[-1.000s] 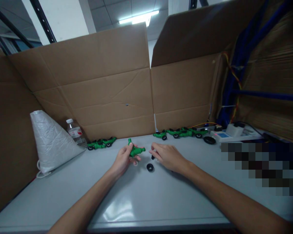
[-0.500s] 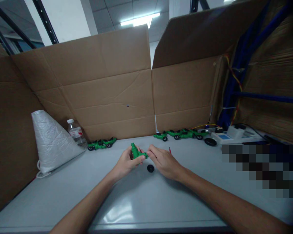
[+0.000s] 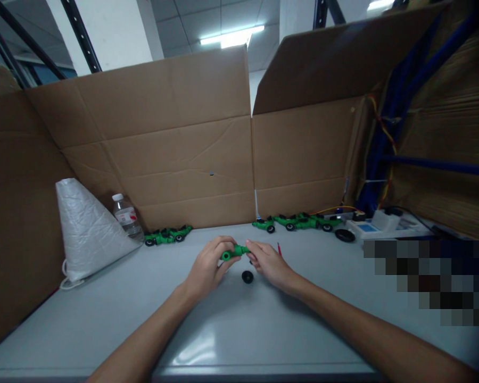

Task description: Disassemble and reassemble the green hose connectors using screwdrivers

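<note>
My left hand point(image 3: 207, 264) is closed round a green plastic toy part point(image 3: 236, 252), with its round, hollow end facing me. My right hand point(image 3: 270, 263) pinches the narrow right end of the same part; its fingertips hide that end. Just below the hands a small black wheel point(image 3: 247, 276) lies flat on the grey-white table point(image 3: 207, 330). Behind my right hand a thin red object point(image 3: 279, 249) sticks up into view, most of it hidden.
Green toy cars point(image 3: 167, 235) stand at the back left, and more green cars point(image 3: 303, 221) at the back right. A silver bag point(image 3: 88, 239) leans beside a water bottle point(image 3: 126, 217). Right are a black ring point(image 3: 345, 235) and a white power strip point(image 3: 387, 227). Cardboard point(image 3: 175, 159) walls the back.
My left hand has turned the green part, which stood up at an angle and now lies nearly level, hollow end toward me. My right hand stays at its right end. The view shifted slightly.
</note>
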Available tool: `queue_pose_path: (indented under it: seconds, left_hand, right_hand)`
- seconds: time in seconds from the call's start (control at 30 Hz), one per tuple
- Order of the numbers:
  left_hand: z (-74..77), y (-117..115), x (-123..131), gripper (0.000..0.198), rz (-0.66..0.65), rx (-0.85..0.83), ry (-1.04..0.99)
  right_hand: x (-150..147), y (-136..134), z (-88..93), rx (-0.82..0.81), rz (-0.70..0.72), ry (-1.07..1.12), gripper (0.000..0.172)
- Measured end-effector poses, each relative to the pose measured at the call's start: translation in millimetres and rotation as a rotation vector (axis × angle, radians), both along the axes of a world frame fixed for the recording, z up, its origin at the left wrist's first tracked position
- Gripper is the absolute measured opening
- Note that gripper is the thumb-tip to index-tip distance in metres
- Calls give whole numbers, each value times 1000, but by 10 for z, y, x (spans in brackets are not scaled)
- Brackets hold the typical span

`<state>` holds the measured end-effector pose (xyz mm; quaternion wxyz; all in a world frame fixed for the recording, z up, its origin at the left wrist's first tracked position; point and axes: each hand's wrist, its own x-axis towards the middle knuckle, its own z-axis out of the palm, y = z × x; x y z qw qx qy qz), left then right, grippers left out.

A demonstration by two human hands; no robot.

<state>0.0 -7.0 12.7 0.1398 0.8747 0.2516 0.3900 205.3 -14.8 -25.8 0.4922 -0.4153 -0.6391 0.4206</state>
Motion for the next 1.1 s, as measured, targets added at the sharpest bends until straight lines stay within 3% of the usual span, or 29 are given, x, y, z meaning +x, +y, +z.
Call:
queue_pose_path:
  seconds: [0.13, 0.27, 0.47, 0.63, 0.8, 0.9, 1.03, 1.1]
  left_hand:
    - [-52, 23, 79, 30, -30, -396, -216]
    - [-67, 56, 101, 39, -92, -774, -293]
    - [24, 32, 74, 45, -116, -1068, -439]
    - [41, 64, 24, 44, -146, -1204, -449]
    - [15, 133, -11, 55, -87, -1026, -414]
    - [-9, 155, -34, 54, -11, -753, -261]
    - [-74, 156, -56, 40, 150, -261, -90]
    - [-120, 177, -63, 37, 203, -186, -67]
  right_hand:
    - [100, -93, 83, 288, -148, -274, 53]
    - [149, -143, 113, 443, -219, -496, 47]
    - [132, -159, 90, 520, -159, -563, 36]
    - [127, -180, 91, 530, -121, -616, 24]
    - [186, -151, 150, 595, -172, -793, 20]
    - [270, -112, 206, 612, -232, -915, 18]
    - [356, -70, 220, 583, -275, -982, 17]
    - [372, -53, 182, 550, -249, -1025, 17]
